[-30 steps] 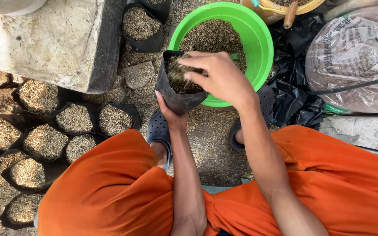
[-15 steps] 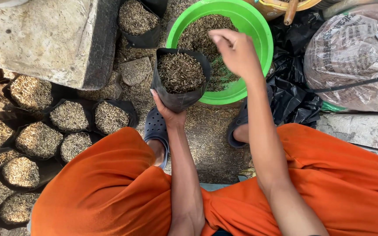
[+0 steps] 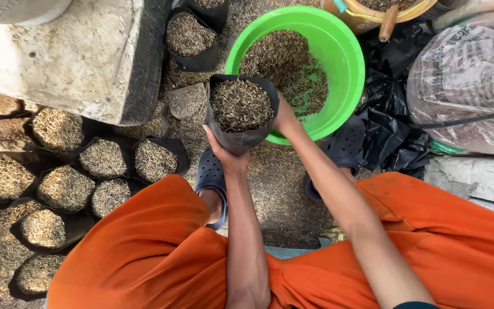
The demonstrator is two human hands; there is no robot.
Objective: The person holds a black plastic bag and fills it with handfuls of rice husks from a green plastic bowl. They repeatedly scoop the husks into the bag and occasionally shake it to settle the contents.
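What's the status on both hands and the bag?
Left hand cups small black plastic grow bag from below. Right hand grips its rim. Bag brim-full of brown husk mix, held over round green plastic basin. Nothing blocking.

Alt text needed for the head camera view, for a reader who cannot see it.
Seen from above, a person in orange clothing holds a small black grow bag full of husks, left hand beneath it and right hand at its side, over a green basin of the same husks. More filled black bags stand to the left.
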